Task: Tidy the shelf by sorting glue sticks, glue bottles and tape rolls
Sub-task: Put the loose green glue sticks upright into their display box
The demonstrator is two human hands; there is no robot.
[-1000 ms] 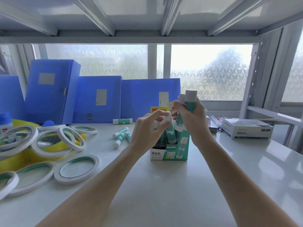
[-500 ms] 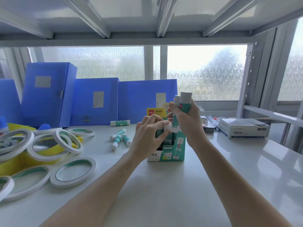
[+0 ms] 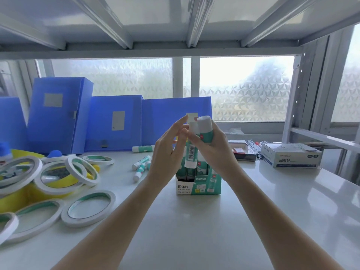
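Your two forearms reach in over the white shelf (image 3: 194, 230), hands meeting above the teal glue-stick box (image 3: 198, 184). Your left hand (image 3: 167, 152) has let go of the slim stick it was steadying a second ago; its fingers (image 3: 180, 123) now stand straight and spread, just beside the sticks. Your right hand (image 3: 212, 145) has lifted higher and grips two glue sticks (image 3: 203, 129) together, fingers curled round them, the longer one hanging down toward the box. Judged from this, the pair is yet to be slotted in among the sticks already standing there, whose number cannot be read.

Left of the box, three loose glue sticks (image 3: 141, 166) lie clustered, with a fourth stick (image 3: 143, 148) farther back: four still to gather. The tape rolls (image 3: 87, 209) sprawl at the left edge, at least eight in view, some piled on a yellow holder (image 3: 17, 197). Two blue-capped glue bottles (image 3: 4, 152) show only in part behind them. To the right sits a white paper-clip box (image 3: 290, 157). Four blue file boxes (image 3: 58, 114) line the back against the frosted window (image 3: 247, 88).
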